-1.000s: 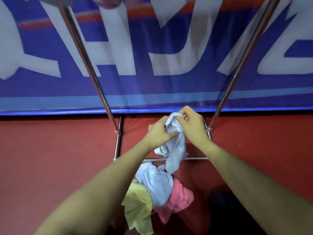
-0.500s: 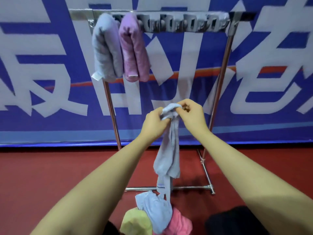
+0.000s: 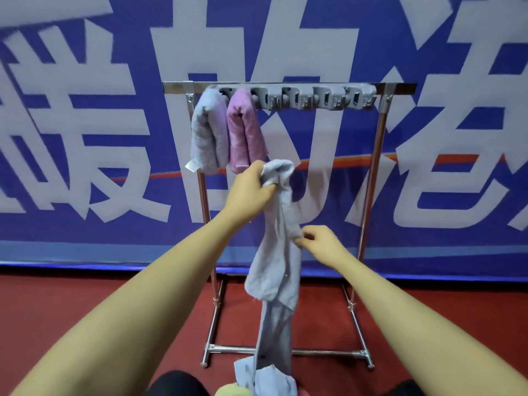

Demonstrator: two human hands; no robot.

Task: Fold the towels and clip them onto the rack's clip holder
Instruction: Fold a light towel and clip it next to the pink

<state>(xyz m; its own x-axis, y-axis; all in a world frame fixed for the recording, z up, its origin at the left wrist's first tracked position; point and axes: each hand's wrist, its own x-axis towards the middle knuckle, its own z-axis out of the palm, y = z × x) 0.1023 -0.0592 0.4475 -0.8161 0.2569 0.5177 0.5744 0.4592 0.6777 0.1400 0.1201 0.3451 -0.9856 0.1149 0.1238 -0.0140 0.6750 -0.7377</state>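
A metal rack (image 3: 374,178) stands in front of me with a grey clip holder (image 3: 311,100) along its top bar. A folded grey towel (image 3: 206,132) and a folded pink towel (image 3: 245,130) hang clipped at its left end. My left hand (image 3: 251,185) grips the bunched top of a light blue-grey towel (image 3: 278,264), which hangs down long in front of the rack. Lower down, my right hand (image 3: 318,242) pinches that towel's right edge.
More towels lie at the bottom edge: a light blue one (image 3: 265,380) and a yellow one (image 3: 230,391). A blue banner (image 3: 85,138) with large white characters stands behind the rack. The floor (image 3: 100,304) is red.
The view rose from the floor to the whole rack. My left hand lifted the towel's top higher; my right hand left the top and slid down to its edge.
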